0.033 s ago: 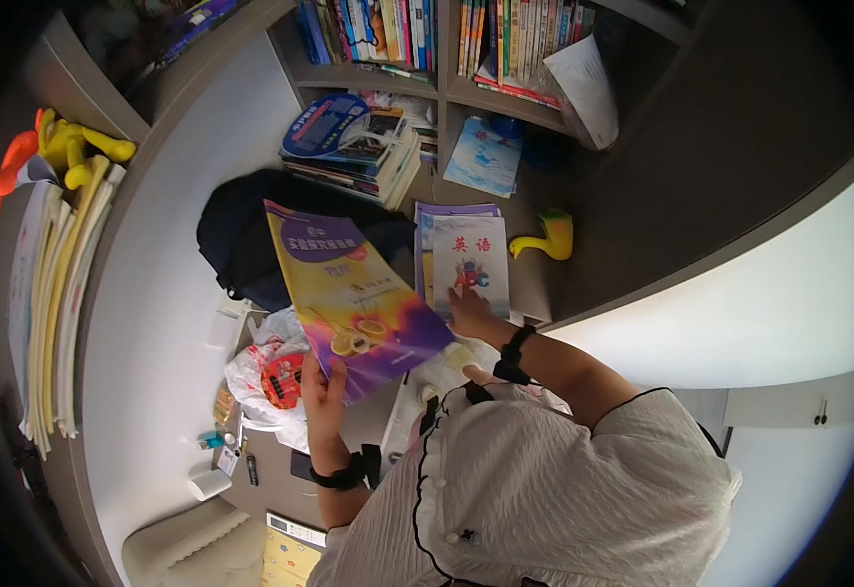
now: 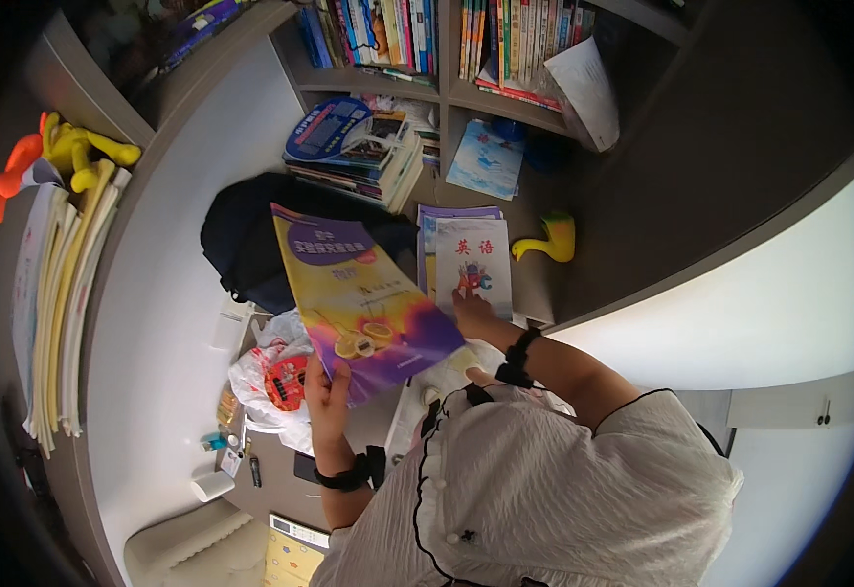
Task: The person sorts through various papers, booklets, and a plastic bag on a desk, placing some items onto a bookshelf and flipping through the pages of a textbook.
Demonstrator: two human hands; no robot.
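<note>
My left hand [image 2: 328, 403] grips a thin yellow-and-purple workbook [image 2: 388, 311] by its lower left edge. The workbook is tilted, held above the desk and partly in front of a black bag. My right hand [image 2: 476, 315] rests with its fingers stretched out on the lower part of a white-covered book [image 2: 471, 245], which has red characters and a small coloured picture. Beneath that book, a purple-edged booklet [image 2: 428, 235] shows along its left and top sides. Black bands circle both wrists.
Beyond the workbook lie the black bag [image 2: 246, 235] and a stack of books [image 2: 393, 176] with a blue fan on top. A yellow duck-shaped figure [image 2: 556, 240] stands right of the white book. At left are a white plastic bag [image 2: 275, 406] and a white cup [image 2: 214, 485].
The workbook in my left hand has shifted slightly to the right. My right hand stays on the white book.
</note>
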